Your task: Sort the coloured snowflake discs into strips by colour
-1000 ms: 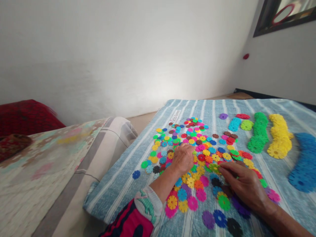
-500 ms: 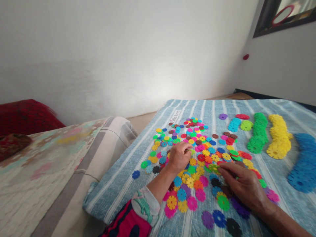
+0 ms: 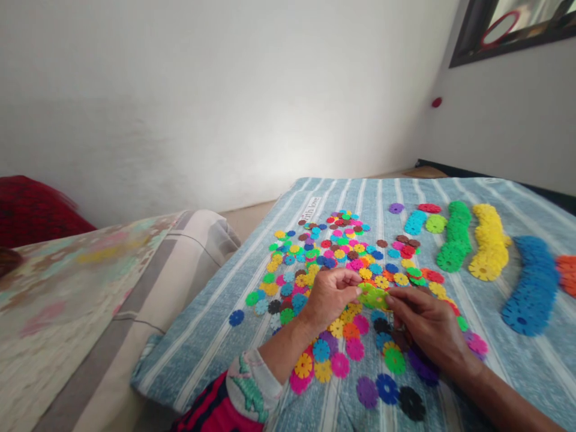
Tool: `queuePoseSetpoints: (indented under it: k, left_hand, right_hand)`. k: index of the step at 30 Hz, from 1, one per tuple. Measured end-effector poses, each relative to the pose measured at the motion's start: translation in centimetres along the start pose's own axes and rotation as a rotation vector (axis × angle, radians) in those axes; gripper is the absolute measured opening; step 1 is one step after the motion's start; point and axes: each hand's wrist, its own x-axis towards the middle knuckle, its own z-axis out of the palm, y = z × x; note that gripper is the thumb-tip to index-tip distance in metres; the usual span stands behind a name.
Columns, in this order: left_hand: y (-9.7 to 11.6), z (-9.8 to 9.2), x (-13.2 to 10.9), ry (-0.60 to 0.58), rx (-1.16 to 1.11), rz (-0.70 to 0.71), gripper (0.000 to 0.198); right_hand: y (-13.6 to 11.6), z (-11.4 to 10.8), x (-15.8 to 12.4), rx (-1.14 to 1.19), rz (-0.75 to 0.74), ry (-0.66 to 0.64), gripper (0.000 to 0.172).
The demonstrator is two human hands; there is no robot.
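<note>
Over a spread of notched plastic discs in many colours (image 3: 321, 351), my two hands meet at a few overlapping lime-green discs (image 3: 373, 296). My left hand (image 3: 329, 295) pinches their left edge between thumb and fingertips. On the other side, my right hand (image 3: 425, 321) grips the right edge with thumb and forefinger. Some loose discs beneath the right palm are partly hidden, among them a dark purple one (image 3: 423, 367). Nearer to me lie a purple disc (image 3: 368, 392), a blue disc (image 3: 387, 389) and a black disc (image 3: 412, 402).
Overlapping rows of green discs (image 3: 454, 237), yellow discs (image 3: 489, 243) and blue discs (image 3: 528, 285) lie to the right, with orange discs (image 3: 567, 275) at the frame edge. A lime disc pile (image 3: 436, 224) sits farther back. The striped blue cloth (image 3: 202, 336) borders another covered surface (image 3: 90, 312).
My hands have come together at the lime-green discs, the left moving toward the right. Those discs now span both grips. The view has shifted slightly to the right.
</note>
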Motion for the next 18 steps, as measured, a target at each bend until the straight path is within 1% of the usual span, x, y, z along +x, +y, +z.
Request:
queuePoseSetpoints:
  k: [2,4,8,11,14,18]
  left_hand:
    - [-0.1,0.3,-0.2,-0.032,-0.034,-0.029,0.016]
    - [0.1,0.5,-0.4,-0.070,-0.080,-0.062,0.016]
    - [0.6,0.7,-0.7,-0.125,-0.171,-0.112,0.018]
    - [0.7,0.7,-0.8,-0.143,-0.207,-0.137,0.020]
    - [0.5,0.8,-0.8,-0.157,-0.217,-0.143,0.022]
    - [0.4,0.8,-0.8,-0.190,-0.200,-0.137,0.020]
  right_hand:
    - [0.1,0.2,0.0,0.077,0.083,-0.017,0.032]
    - [0.1,0.3,0.1,0.113,0.126,-0.019,0.036]
    - [-0.3,0.5,0.1,0.168,0.161,-0.017,0.038]
    - [-0.7,0.5,0.1,0.230,0.217,-0.030,0.040]
    - [-1.0,0.5,0.1,0.258,0.257,-0.040,0.040]
    - [-1.0,0.5,0.2,0.275,0.267,-0.054,0.038]
